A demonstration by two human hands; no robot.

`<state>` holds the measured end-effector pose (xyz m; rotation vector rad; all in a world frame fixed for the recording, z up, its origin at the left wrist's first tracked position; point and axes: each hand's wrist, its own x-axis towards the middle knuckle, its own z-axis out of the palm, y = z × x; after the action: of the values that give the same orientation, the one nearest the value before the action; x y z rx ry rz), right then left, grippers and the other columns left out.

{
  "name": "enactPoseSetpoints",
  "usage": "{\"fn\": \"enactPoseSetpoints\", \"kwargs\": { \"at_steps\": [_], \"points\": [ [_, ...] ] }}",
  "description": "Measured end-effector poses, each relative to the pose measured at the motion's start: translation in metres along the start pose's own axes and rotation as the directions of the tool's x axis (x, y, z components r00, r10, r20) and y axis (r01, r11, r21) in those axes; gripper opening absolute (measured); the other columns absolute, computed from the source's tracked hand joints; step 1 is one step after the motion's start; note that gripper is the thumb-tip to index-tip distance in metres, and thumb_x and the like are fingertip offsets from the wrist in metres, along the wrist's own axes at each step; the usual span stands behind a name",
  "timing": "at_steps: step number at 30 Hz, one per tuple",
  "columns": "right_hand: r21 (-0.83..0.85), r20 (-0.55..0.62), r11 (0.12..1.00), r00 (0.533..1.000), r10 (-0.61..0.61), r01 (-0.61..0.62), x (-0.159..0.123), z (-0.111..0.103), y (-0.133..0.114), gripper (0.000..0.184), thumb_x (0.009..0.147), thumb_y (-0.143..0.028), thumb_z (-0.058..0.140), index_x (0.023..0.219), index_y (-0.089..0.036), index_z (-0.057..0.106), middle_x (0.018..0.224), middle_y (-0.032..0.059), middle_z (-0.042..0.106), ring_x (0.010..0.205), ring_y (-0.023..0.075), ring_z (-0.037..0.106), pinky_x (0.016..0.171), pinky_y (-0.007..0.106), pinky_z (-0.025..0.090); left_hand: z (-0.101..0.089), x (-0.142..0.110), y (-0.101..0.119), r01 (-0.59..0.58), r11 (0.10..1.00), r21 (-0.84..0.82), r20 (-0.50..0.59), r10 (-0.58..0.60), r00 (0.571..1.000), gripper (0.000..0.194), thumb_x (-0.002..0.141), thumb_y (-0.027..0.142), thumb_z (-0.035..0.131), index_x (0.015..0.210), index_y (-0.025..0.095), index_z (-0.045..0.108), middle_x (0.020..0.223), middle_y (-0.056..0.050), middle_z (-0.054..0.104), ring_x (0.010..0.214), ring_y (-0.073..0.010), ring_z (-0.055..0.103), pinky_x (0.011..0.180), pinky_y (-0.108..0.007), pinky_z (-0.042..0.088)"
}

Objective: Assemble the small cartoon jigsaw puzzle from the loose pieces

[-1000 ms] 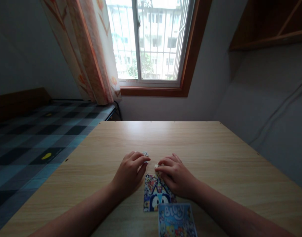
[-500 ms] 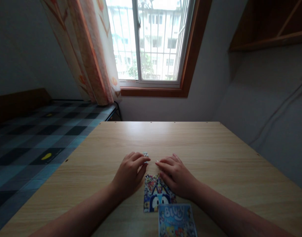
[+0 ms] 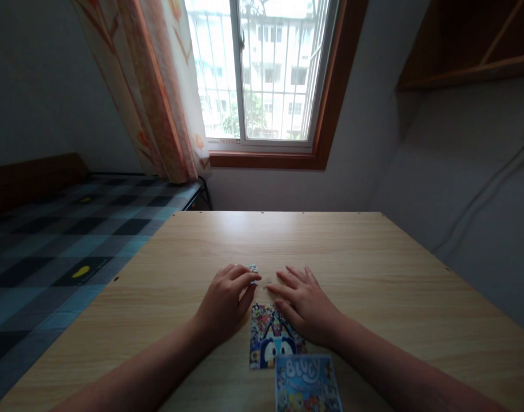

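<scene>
My left hand (image 3: 230, 294) is closed, thumb and fingers round a small piece with a colourful pattern (image 3: 253, 268), mostly hidden behind the fingers. To its right my right hand (image 3: 307, 303) lies low over the table, fingers spread and apart, holding nothing that I can see. A tiny pale bit (image 3: 269, 281) is by its index fingertip, too small to name. Below the hands lies a square picture card (image 3: 266, 337) with a blue cartoon dog face, its right side partly under my right hand. A "Bluey" packet (image 3: 307, 383) overlaps the card's lower right corner.
The wooden table (image 3: 180, 246) reaches toward a wall with a window (image 3: 274, 86). On the left are a bed with a checked cover (image 3: 73, 229) and a curtain (image 3: 154, 103). A wooden shelf (image 3: 472, 68) hangs at upper right, above a cable (image 3: 480, 197).
My right hand's fingers have spread from a closer, pinched shape, and the index fingertip has shifted slightly left. The left hand, card and packet look unmoved.
</scene>
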<state>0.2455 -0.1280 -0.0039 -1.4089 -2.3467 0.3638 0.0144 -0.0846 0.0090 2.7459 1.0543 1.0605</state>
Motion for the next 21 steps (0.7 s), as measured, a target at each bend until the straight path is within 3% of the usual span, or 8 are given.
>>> {"fn": "enactPoseSetpoints", "kwargs": {
  "at_steps": [5, 10, 13, 17, 21],
  "points": [
    [0.047, 0.004, 0.999, 1.0, -0.01, 0.009, 0.001, -0.004, -0.002, 0.037, 0.103, -0.038, 0.045, 0.135, -0.033, 0.061, 0.149, 0.007, 0.055, 0.147, 0.0358, 0.036, 0.115, 0.074, 0.016, 0.0, 0.001, 0.001, 0.027, 1.0, 0.007, 0.023, -0.027, 0.999, 0.021, 0.096, 0.016, 0.051, 0.101, 0.021, 0.071, 0.095, -0.006, 0.071, 0.09, -0.0215, 0.062, 0.084, -0.041, 0.051],
    [0.094, -0.05, 0.995, 0.998, 0.03, -0.025, 0.001, -0.002, -0.001, 0.035, 0.103, -0.038, 0.044, 0.13, -0.028, 0.064, 0.144, 0.0096, 0.059, 0.146, 0.0336, 0.038, 0.117, 0.071, 0.016, 0.001, -0.001, -0.001, 0.055, 0.997, 0.048, 0.067, -0.058, 0.996, 0.022, 0.096, 0.019, 0.052, 0.101, 0.023, 0.073, 0.097, -0.007, 0.071, 0.092, -0.0222, 0.061, 0.086, -0.042, 0.051],
    [0.103, -0.069, 0.994, 0.996, 0.054, -0.047, 0.002, 0.0, 0.001, 0.036, 0.104, -0.039, 0.044, 0.131, -0.025, 0.063, 0.144, 0.0105, 0.059, 0.146, 0.033, 0.037, 0.118, 0.069, 0.016, 0.005, -0.005, -0.002, 0.066, 0.988, 0.137, 0.101, -0.081, 0.992, 0.023, 0.094, 0.027, 0.057, 0.109, 0.026, 0.075, 0.117, -0.009, 0.068, 0.11, -0.0277, 0.058, 0.096, -0.05, 0.049],
    [0.124, -0.088, 0.991, 0.994, 0.067, -0.056, 0.002, 0.001, 0.002, 0.037, 0.104, -0.038, 0.043, 0.133, -0.026, 0.062, 0.144, 0.0099, 0.059, 0.147, 0.0324, 0.037, 0.118, 0.069, 0.016, 0.009, -0.009, -0.002, 0.046, 0.977, 0.206, 0.122, -0.073, 0.99, 0.03, 0.094, 0.033, 0.057, 0.12, 0.031, 0.072, 0.146, -0.009, 0.053, 0.138, -0.0346, 0.042, 0.11, -0.063, 0.037],
    [0.151, -0.127, 0.987, 0.989, 0.073, -0.054, 0.002, 0.0, 0.002, 0.036, 0.104, -0.036, 0.042, 0.129, -0.025, 0.065, 0.141, 0.0105, 0.061, 0.146, 0.0323, 0.038, 0.118, 0.067, 0.017, 0.008, -0.008, -0.001, 0.002, 0.987, 0.161, 0.164, -0.029, 0.986, 0.023, 0.096, 0.028, 0.054, 0.104, 0.031, 0.076, 0.149, -0.008, 0.051, 0.141, -0.0337, 0.04, 0.111, -0.066, 0.036]
  ]
}}
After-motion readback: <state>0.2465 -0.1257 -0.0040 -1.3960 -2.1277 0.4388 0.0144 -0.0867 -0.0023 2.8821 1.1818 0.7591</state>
